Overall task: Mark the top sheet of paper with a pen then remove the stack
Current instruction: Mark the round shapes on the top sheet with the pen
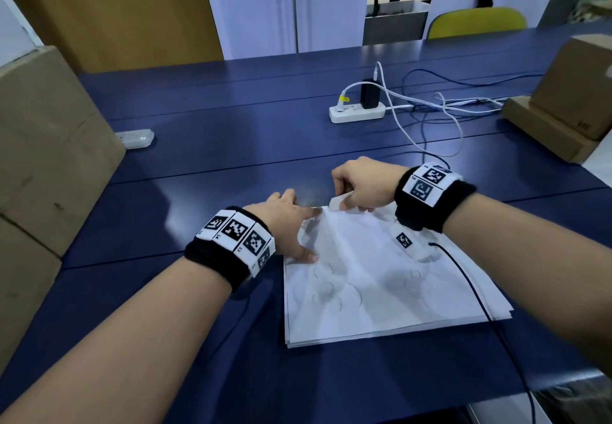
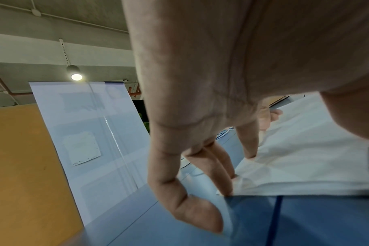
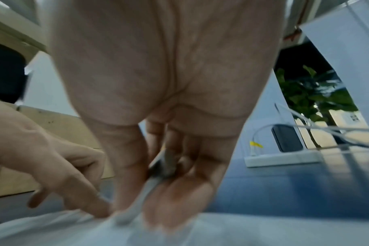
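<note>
A stack of white paper lies on the blue table, and its top sheet bears faint pen loops. My left hand rests at the stack's far left corner with its fingers straight, touching the paper edge. My right hand pinches the top sheet's far corner, which curls up off the stack. In the right wrist view the right hand's fingers close on a pale strip of paper, with the left hand beside them. No pen shows in any view.
A white power strip with a black charger and loose cables sits beyond the stack. Cardboard boxes stand at the left and right. A small white device lies far left. A black wrist cable crosses the paper.
</note>
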{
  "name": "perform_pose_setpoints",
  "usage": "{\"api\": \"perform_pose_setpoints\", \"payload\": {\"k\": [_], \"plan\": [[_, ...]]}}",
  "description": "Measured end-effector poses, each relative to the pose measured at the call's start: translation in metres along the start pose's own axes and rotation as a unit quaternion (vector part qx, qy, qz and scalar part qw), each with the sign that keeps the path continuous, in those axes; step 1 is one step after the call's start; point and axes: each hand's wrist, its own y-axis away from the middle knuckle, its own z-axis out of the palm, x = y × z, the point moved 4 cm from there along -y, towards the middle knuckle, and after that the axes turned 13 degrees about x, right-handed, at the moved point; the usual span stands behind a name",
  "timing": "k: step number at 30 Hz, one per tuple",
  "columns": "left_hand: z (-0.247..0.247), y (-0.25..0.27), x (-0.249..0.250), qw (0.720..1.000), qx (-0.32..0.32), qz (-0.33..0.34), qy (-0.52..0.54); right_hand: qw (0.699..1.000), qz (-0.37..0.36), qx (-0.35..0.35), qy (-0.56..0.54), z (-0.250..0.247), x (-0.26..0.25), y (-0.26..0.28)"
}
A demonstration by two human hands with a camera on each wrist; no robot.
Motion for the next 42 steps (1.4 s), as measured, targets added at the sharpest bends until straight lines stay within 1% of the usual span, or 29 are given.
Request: {"api": "perform_pose_setpoints", "payload": {"k": [1, 2, 4, 5, 6, 9, 10, 12, 13, 16, 17, 18, 19, 22, 23, 24, 25, 26, 28, 29, 30, 31, 34, 35, 36, 38, 40, 41, 42], "plan": [[-0.001, -0.002, 0.001, 1.000, -0.005, -0.001, -0.009, 0.999, -0.008, -0.034, -0.012, 0.001, -0.002, 0.003], [-0.002, -0.003, 0.001, 1.000, -0.009, -0.002, -0.013, 0.996, -0.019, -0.085, -0.030, 0.004, -0.006, 0.008], [-0.002, -0.005, 0.001, 1.000, -0.015, -0.006, -0.010, 0.981, -0.035, -0.180, -0.064, 0.011, -0.014, 0.021], [-0.002, -0.005, 0.000, 1.000, -0.017, -0.009, -0.008, 0.978, -0.039, -0.196, -0.065, 0.013, -0.016, 0.024], [0.000, -0.004, 0.000, 1.000, -0.019, -0.010, -0.006, 0.981, -0.038, -0.183, -0.053, 0.012, -0.015, 0.023], [-0.001, -0.002, -0.001, 1.000, -0.021, -0.017, -0.003, 0.998, -0.018, -0.056, 0.008, 0.001, -0.007, 0.003], [-0.001, -0.001, -0.001, 1.000, -0.021, -0.020, -0.002, 1.000, -0.010, -0.027, 0.012, -0.002, -0.005, -0.001], [-0.001, 0.000, -0.001, 0.999, -0.019, -0.026, 0.002, 1.000, -0.009, -0.022, -0.006, -0.004, -0.005, 0.000], [0.000, 0.000, -0.001, 0.999, -0.020, -0.027, 0.002, 0.999, -0.019, -0.041, -0.017, -0.001, -0.008, 0.004], [0.003, 0.001, 0.001, 0.999, -0.019, -0.028, 0.002, 0.988, -0.043, -0.138, -0.055, 0.011, -0.019, 0.025], [0.002, 0.002, 0.001, 0.999, -0.017, -0.029, 0.000, 0.985, -0.043, -0.155, -0.061, 0.013, -0.020, 0.028], [0.002, 0.003, 0.002, 0.999, -0.016, -0.029, -0.002, 0.986, -0.042, -0.149, -0.056, 0.012, -0.019, 0.027], [0.001, 0.004, 0.003, 1.000, -0.015, -0.027, -0.004, 0.991, -0.038, -0.124, -0.040, 0.010, -0.016, 0.022], [0.000, 0.007, 0.004, 1.000, -0.009, -0.027, -0.004, 1.000, -0.005, -0.008, 0.008, -0.004, -0.002, 0.002], [0.000, 0.007, 0.004, 1.000, -0.007, -0.027, -0.003, 1.000, 0.003, 0.013, 0.008, -0.007, 0.001, 0.000], [0.000, 0.008, 0.003, 1.000, -0.006, -0.028, -0.002, 1.000, 0.006, 0.011, 0.000, -0.007, 0.002, 0.001], [0.000, 0.008, 0.003, 1.000, -0.004, -0.028, 0.001, 1.000, 0.001, -0.014, -0.013, -0.005, 0.002, 0.005], [0.000, 0.008, 0.003, 1.000, -0.003, -0.029, 0.003, 0.998, -0.009, -0.059, -0.027, -0.001, -0.001, 0.012], [0.001, 0.008, 0.002, 1.000, -0.001, -0.030, 0.004, 0.983, -0.026, -0.172, -0.061, 0.012, -0.011, 0.031], [0.000, 0.008, 0.002, 1.000, -0.001, -0.030, 0.004, 0.976, -0.031, -0.205, -0.067, 0.016, -0.014, 0.036], [0.000, 0.007, 0.002, 1.000, -0.002, -0.030, 0.005, 0.976, -0.034, -0.206, -0.059, 0.016, -0.015, 0.038], [0.000, 0.007, 0.003, 1.000, -0.003, -0.030, 0.004, 0.982, -0.035, -0.180, -0.038, 0.014, -0.015, 0.035], [-0.001, 0.008, 0.003, 0.999, -0.009, -0.034, 0.005, 0.998, -0.004, -0.053, 0.021, 0.000, -0.006, 0.018], [-0.002, 0.009, 0.003, 0.999, -0.010, -0.035, 0.006, 0.999, 0.004, -0.028, 0.024, -0.004, -0.004, 0.015], [-0.002, 0.009, 0.003, 0.999, -0.010, -0.035, 0.006, 1.000, 0.006, -0.020, 0.023, -0.005, -0.002, 0.013], [-0.001, 0.008, 0.003, 0.999, -0.013, -0.036, 0.006, 0.998, -0.013, -0.059, 0.015, 0.000, -0.003, 0.018], [-0.001, 0.008, 0.003, 0.999, -0.013, -0.037, 0.003, 0.990, -0.033, -0.134, 0.007, 0.010, -0.009, 0.028], [-0.001, 0.008, 0.003, 0.999, -0.012, -0.038, 0.002, 0.987, -0.036, -0.159, 0.006, 0.013, -0.011, 0.032], [-0.001, 0.008, 0.003, 0.999, -0.012, -0.037, 0.001, 0.986, -0.037, -0.162, 0.011, 0.014, -0.011, 0.032]]}}
